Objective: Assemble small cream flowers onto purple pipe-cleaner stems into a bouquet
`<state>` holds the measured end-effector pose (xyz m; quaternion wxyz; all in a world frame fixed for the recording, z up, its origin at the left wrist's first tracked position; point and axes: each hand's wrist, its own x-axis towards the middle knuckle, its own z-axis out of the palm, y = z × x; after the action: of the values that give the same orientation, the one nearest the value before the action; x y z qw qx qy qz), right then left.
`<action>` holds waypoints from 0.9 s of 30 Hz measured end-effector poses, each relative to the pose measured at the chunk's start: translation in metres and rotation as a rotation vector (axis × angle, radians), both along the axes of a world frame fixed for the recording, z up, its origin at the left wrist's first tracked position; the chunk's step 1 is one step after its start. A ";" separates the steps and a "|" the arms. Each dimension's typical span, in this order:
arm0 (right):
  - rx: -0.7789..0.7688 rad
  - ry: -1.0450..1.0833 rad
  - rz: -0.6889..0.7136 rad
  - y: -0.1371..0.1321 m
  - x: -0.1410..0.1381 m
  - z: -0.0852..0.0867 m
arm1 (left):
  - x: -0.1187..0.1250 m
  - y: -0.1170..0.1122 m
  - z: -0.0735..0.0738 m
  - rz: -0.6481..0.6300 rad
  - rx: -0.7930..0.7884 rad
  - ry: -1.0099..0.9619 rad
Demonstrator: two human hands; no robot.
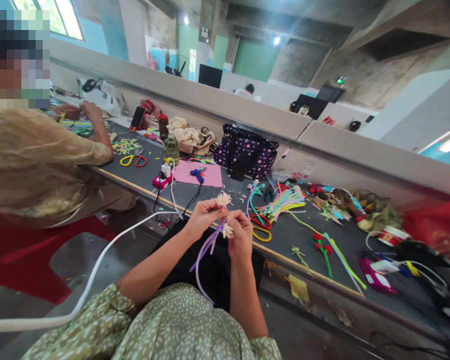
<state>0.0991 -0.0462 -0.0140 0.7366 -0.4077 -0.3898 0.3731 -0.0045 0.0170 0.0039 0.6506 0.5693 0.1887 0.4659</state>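
Over my lap, at the table's front edge, both hands are closed on purple pipe cleaners [198,270] with cream fluffy flower heads. My left hand [204,217] pinches the piece just below the upper cream flower head [223,199]. My right hand [240,231] grips it by the lower cream flower head [228,230], its fingertips close to those of the left. Long purple stems curve down from between the hands. Just beyond my right hand lie scissors with red and yellow handles [261,234].
Pipe cleaners [285,204] are heaped at the right, near a green stem with red pompoms [324,252]. A blue glue gun [197,175] rests on pink paper [214,172]. A dark patterned bag [247,150] stands behind. A white cable [108,245] crosses left, near a seated co-worker [41,160].
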 end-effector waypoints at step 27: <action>-0.098 0.301 0.246 0.001 0.000 -0.003 | 0.000 0.004 -0.002 -0.068 0.036 -0.032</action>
<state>0.0993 -0.0449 -0.0172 0.7146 -0.3321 -0.3035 0.5357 -0.0049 0.0209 0.0018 0.6589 0.5793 0.1502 0.4559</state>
